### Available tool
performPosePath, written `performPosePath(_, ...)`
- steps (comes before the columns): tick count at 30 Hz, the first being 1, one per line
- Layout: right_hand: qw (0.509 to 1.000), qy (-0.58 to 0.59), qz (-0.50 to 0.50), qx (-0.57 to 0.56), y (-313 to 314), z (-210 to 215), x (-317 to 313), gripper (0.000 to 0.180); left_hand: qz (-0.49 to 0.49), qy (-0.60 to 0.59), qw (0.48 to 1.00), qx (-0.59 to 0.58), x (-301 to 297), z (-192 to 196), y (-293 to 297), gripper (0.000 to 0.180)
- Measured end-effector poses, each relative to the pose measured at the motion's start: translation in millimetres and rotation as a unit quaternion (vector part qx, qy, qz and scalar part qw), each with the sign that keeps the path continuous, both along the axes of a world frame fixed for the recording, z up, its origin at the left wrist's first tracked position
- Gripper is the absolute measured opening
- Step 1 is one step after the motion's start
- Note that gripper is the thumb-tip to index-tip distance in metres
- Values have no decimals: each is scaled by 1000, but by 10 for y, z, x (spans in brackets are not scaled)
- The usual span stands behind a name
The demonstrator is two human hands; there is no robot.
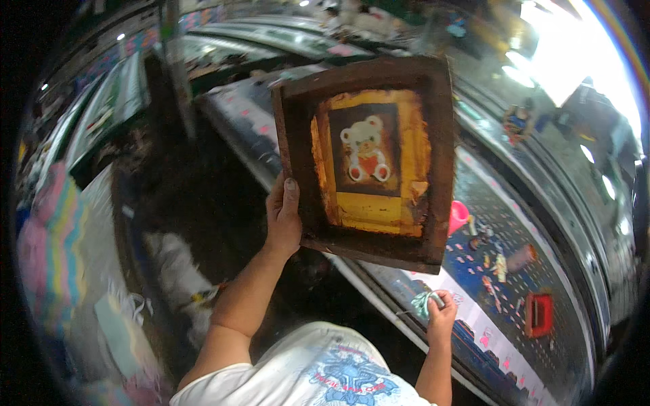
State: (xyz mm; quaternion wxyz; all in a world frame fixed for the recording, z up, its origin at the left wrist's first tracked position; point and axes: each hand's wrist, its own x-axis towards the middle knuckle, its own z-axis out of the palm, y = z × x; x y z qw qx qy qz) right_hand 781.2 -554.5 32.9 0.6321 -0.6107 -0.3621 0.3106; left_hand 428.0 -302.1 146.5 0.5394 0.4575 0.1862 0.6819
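Note:
My left hand (284, 215) grips the lower left edge of a dark wooden screen-printing frame (369, 210), with the thumb on its near face. The frame is lifted and tilted above the long table, its yellow-orange mesh stained and marked with a seated bear in a dark rectangle. Below the frame's lower right corner, my right hand (441, 312) pinches a crumpled pale green-and-white cloth (422, 306) over the table's near edge. Behind the frame, part of the table is hidden.
A white strip with pink prints (486, 338) runs along the long table (562, 365). On it stand a pink cup (458, 215), a red tray (539, 315) and a cylindrical container (521, 258), among scattered small pieces. Striped pastel fabric (54, 237) lies at left, near an upright post (177, 81).

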Motion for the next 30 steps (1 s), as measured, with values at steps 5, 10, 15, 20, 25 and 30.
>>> performPosePath(5,995,-11,-96,15,-459,-37,-223,12,8,47,965,259,466,1061,80,52)
performPosePath(10,981,-1,-192,-2,-1036,-12,-398,10,-69,4,948,311,868,1493,76,51)
performPosePath(15,976,5,-218,29,-1337,108,-564,11,-79,-31,930,357,1110,1831,-234,52)
performPosePath(20,966,-4,-255,36,-1732,96,-699,10,-105,-52,917,381,1286,1959,-587,50)
performPosePath(25,947,2,-317,49,-2250,-71,-776,10,-142,-44,918,368,1433,1820,-739,47)
performPosePath(30,934,-35,-352,41,-2515,-38,-910,5,-151,-59,922,352,1565,1879,-936,47)
